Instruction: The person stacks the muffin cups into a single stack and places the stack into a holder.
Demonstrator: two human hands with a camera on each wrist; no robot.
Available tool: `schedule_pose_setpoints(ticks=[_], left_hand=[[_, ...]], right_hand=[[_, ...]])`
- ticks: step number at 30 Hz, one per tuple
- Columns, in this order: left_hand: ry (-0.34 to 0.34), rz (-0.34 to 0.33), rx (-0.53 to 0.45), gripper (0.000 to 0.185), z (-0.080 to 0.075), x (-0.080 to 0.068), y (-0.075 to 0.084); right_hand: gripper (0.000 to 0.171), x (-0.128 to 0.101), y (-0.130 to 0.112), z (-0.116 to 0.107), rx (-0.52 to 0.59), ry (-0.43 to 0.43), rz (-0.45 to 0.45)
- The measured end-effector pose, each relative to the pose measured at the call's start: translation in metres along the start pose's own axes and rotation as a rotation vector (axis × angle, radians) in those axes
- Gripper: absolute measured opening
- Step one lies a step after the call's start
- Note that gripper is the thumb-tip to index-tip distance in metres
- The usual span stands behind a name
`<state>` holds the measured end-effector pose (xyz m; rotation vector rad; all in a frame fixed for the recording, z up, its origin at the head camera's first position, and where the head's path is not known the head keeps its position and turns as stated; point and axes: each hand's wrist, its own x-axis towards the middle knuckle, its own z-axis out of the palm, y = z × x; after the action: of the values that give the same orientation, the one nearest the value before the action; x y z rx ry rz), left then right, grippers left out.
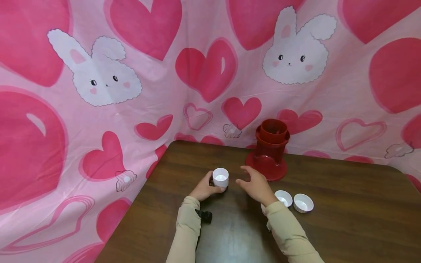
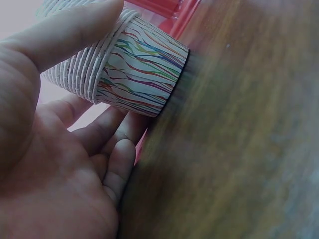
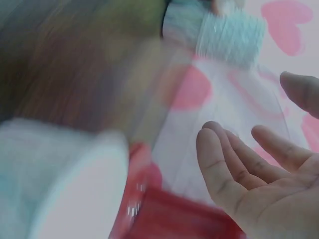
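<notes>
Standing on the brown table near its left far part is a stack of paper cups, white inside with thin coloured wavy stripes on the outer wall, as the left wrist view shows. The left hand grips this stack from the left: its thumb lies along the ribbed rims at the top and its fingers curl round the underside of the stack, whose base touches the wood.

Just to the right of the stack, the right hand hovers with palm turned toward the cups, fingers spread and gently bent, holding nothing; a small gap lies between its fingertips and the stack. The right wrist view is blurred, but it shows the bare palm and loose fingers.

Beyond the right hand, further back on the table, stands a dark red plastic holder with a round base and a cylinder top. Near the right forearm, two single white cups sit side by side on the table, mouths up. Both sleeves are beige, and a small black device is strapped at the left wrist. Behind the table hangs a pink cloth printed with hearts and white rabbits.
</notes>
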<state>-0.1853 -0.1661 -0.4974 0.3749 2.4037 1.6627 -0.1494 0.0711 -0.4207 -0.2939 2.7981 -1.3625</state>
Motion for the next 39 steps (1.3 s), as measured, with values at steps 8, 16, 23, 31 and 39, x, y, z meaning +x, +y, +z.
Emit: schedule_pose_setpoints(ticks=[8, 16, 23, 31, 39], left_hand=[[0.001, 0.007, 0.001, 0.070, 0.001, -0.001, -0.001], [0.005, -0.004, -0.014, 0.072, -0.002, -0.004, -0.002], [0.008, -0.004, -0.014, 0.072, -0.003, -0.006, -0.002], [0.001, -0.010, -0.022, 0.072, -0.001, -0.003, -0.002], [0.004, -0.019, -0.022, 0.071, 0.000, -0.002, 0.001]], right_hand=[[0.062, -0.043, 0.044, -0.058, -0.314, 0.195, -0.056], [0.091, -0.073, 0.099, -0.109, -0.357, 0.026, 0.068], [0.090, -0.080, 0.125, -0.105, -0.349, -0.016, 0.061], [0.065, -0.086, 0.133, -0.103, -0.374, 0.058, 0.030], [0.064, -0.095, 0.139, -0.108, -0.351, 0.095, 0.041]])
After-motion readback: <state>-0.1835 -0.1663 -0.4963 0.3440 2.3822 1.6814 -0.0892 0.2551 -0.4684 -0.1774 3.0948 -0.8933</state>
